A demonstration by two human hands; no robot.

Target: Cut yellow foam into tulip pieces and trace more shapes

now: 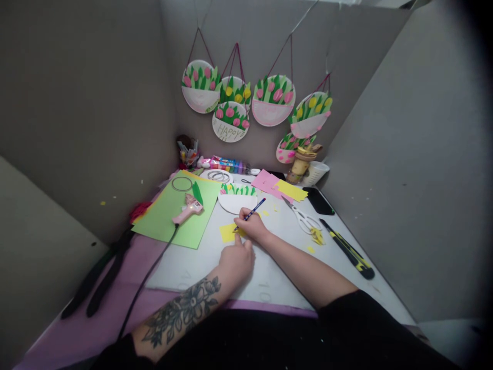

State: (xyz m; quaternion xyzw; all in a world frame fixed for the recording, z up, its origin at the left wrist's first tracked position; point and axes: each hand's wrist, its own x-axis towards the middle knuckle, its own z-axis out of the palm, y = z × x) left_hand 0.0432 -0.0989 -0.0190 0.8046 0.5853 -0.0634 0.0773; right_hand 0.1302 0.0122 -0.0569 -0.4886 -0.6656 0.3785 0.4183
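My right hand (250,225) is closed round a dark blue patterned pencil (254,209), its tip down on a small yellow paper piece (227,233). My left hand (236,259) rests at the paper's lower edge, index finger stretched onto it and the other fingers curled. Just beyond the hands lies a half-round white paper plate (235,204) with green leaves and a little pink along its top. White-handled scissors (302,216) lie to the right, with yellow scraps (317,236) by their handles.
At left, a pink glue gun (188,210) with a black cord lies on green paper sheets (204,226). Pink paper (267,182), yellow paper (290,190), a black phone (320,200) and a utility knife (348,252) lie at right. Decorated plates (273,113) hang on the back wall.
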